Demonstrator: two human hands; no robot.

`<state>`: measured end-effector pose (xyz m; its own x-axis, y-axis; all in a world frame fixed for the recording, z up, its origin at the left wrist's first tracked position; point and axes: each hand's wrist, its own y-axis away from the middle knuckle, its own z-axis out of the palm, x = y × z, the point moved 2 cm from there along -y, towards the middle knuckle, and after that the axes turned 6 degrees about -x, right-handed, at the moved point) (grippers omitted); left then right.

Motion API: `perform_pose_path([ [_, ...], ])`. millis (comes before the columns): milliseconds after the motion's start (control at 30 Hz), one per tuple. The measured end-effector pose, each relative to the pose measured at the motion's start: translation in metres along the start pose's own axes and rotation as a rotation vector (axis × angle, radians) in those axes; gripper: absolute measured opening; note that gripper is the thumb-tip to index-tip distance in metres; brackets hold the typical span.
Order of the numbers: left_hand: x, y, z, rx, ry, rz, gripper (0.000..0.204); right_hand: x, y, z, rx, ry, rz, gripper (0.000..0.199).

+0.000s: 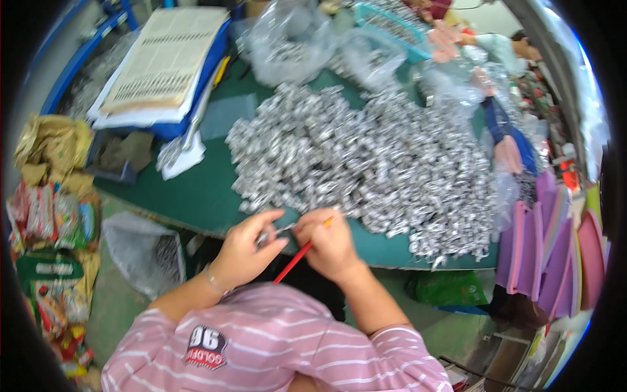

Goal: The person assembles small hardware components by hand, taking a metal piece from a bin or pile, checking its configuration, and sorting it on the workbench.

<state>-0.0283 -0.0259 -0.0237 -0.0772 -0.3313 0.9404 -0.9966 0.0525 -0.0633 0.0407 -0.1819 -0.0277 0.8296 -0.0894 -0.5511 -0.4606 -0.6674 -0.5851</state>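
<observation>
Here left hand (245, 251) pinches a small silver metal part (279, 230); right hand (330, 245) grips a red pencil-like tool (302, 251), beside the silver parts heap (372, 163) on the green worktop (196, 196).

Counts, head view: two hands at the table edge, left hand (243, 251) and right hand (332, 245). One red pencil-like tool (297, 256). One small metal part (277, 231) between the fingers. One big heap of silver metal parts (379, 157), too many to count. One green table (196, 196). About three clear plastic bags (287, 39) at the far side.
</observation>
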Motion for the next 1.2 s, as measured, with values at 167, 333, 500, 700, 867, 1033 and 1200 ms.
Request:
perform_pose_path([
  [167, 0.006, -0.008, -0.002, -0.139, -0.001, -0.039, 0.030, -0.009, 0.000, -0.011, 0.112, -0.082, -0.058, 0.028],
  [333, 0.000, -0.009, -0.001, -0.170, 0.100, -0.092, 0.023, -0.016, -0.002, -0.009, 0.205, -0.203, -0.025, 0.030],
  [500, -0.002, -0.003, -0.006, -0.047, 0.425, -0.232, 0.013, -0.013, -0.001, -0.004, 0.223, -0.356, 0.238, 0.027],
  [700, -0.001, -0.009, -0.009, 0.026, 0.124, 0.121, 0.015, -0.014, 0.007, 0.009, 0.329, -0.933, 0.622, 0.018],
  [867, 0.005, -0.003, -0.004, 0.007, 0.488, 0.014, 0.027, -0.008, 0.016, 0.011, 0.282, -0.971, 0.488, 0.024],
  [1033, -0.002, -0.001, -0.003, -0.018, 0.473, 0.047, 0.026, -0.012, 0.011, 0.007, 0.259, -0.505, 0.170, 0.033],
  [1200, 0.000, -0.002, 0.002, -0.026, 0.696, -0.156, 0.022, -0.021, 0.011, 0.009, 0.409, -0.628, 0.212, 0.041],
])
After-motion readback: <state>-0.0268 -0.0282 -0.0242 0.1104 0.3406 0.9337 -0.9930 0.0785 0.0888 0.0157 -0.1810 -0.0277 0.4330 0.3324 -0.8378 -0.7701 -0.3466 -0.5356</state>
